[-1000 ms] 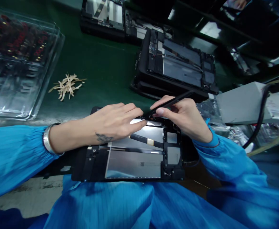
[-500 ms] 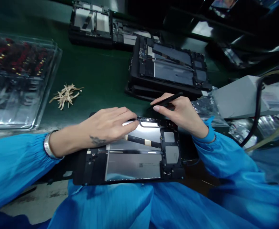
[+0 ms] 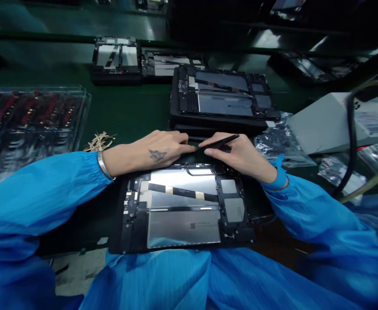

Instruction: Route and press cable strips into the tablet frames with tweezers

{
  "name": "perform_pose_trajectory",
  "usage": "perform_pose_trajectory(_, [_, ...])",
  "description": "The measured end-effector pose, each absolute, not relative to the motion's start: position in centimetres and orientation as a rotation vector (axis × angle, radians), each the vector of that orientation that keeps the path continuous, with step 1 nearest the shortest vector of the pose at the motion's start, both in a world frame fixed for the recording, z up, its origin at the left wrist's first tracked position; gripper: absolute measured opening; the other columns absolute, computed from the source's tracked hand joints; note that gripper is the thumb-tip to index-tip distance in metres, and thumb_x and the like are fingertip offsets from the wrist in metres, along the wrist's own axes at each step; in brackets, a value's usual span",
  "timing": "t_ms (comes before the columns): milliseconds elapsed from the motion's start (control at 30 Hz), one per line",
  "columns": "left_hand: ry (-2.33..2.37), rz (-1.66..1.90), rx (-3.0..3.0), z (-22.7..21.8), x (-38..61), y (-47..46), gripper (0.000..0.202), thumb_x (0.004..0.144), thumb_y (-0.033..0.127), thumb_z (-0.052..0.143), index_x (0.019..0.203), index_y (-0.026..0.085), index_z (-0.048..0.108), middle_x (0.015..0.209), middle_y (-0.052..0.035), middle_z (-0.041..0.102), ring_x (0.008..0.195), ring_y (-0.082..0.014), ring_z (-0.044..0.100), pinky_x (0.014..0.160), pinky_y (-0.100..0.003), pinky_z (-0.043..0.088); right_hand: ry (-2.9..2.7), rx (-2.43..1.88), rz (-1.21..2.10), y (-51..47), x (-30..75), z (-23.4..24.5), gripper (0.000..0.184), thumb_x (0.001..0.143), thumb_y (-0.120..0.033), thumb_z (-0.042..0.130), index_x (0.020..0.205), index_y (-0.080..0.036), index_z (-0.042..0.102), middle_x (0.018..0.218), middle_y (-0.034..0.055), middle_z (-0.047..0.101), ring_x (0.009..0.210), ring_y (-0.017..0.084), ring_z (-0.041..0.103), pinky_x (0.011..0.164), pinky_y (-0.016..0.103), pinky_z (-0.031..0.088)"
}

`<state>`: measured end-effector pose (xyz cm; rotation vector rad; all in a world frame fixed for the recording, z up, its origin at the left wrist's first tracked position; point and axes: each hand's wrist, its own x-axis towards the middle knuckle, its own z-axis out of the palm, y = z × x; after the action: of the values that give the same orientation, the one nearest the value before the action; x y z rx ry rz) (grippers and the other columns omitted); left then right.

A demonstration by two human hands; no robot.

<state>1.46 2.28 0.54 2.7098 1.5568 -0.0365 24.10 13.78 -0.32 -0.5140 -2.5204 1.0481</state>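
Head view: both hands have slid off the open tablet (image 3: 184,206) to just past its far edge. Right hand (image 3: 240,155) still pinches the black stylus (image 3: 221,141); left hand (image 3: 153,150) fingers lie loosely flat, holding nothing, tips meeting the stylus tip.

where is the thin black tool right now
In the head view, the thin black tool is just right of centre, held in the right hand above the far edge of the opened tablet, its tip meeting the left hand.
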Motion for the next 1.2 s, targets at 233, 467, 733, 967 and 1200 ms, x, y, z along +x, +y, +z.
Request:
perform_pose_trajectory(233, [1.59,-0.154,2.768,1.4,1.1,1.6,0.039,0.099,0.009,0.039,0.128,0.016,0.063,0.105,-0.0101,0.064,0.08,-0.0183,0.061,0.053,-0.027,0.034,-2.479,-0.556,0.973,13.9,24.3,-0.1,0.021,0.093,-0.033,0.068,0.103,-0.018,0.079,0.105,0.0053,0.077,0.093,0.021,0.071,0.08,0.034,0.054])
perform_pose_trajectory(467, [1.715,0.288,2.803,2.0,-3.6,1.4,0.033,0.097,0.013,0.043,0.119,0.016,0.067,0.101,-0.0088,0.068,0.085,-0.0203,0.065,0.069,-0.03,0.047,-2.507,-0.522,1.045,13.9,24.2,-0.5,0.023,0.092,-0.036,0.07,0.106,-0.02,0.078,0.106,0.0055,0.076,0.096,0.023,0.071,0.081,0.036,0.055])
perform_pose_trajectory(733, [1.443,-0.034,2.701,0.8,0.8,3.4,0.045,0.097,0.01,0.043,0.136,0.022,0.061,0.101,-0.0068,0.066,0.077,-0.0171,0.063,0.06,-0.026,0.04,-2.469,-0.494,1.108,14.1,24.2,-0.5,0.021,0.091,-0.03,0.07,0.108,-0.021,0.078,0.106,0.0052,0.075,0.099,0.022,0.069,0.084,0.035,0.054])
perform_pose_trajectory(967, [1.418,0.031,2.718,1.1,0.1,2.5,0.037,0.097,0.013,0.043,0.127,0.019,0.065,0.101,-0.0079,0.068,0.076,-0.017,0.065,0.062,-0.027,0.043,-2.476,-0.573,1.022,14.1,24.3,0.0,0.021,0.091,-0.036,0.068,0.104,-0.022,0.078,0.108,0.0047,0.077,0.098,0.023,0.07,0.087,0.038,0.055])
perform_pose_trajectory(1200, [2.311,0.914,1.99,2.7,-11.7,4.9,0.022,0.091,0.015,0.048,0.098,0.018,0.068,0.088,-0.0049,0.068,0.08,-0.0166,0.06,0.082,-0.034,0.046,-2.46,-0.621,0.986,14.1,24.2,0.0,0.024,0.092,-0.038,0.065,0.099,-0.02,0.078,0.106,0.0068,0.077,0.095,0.024,0.072,0.085,0.037,0.055])
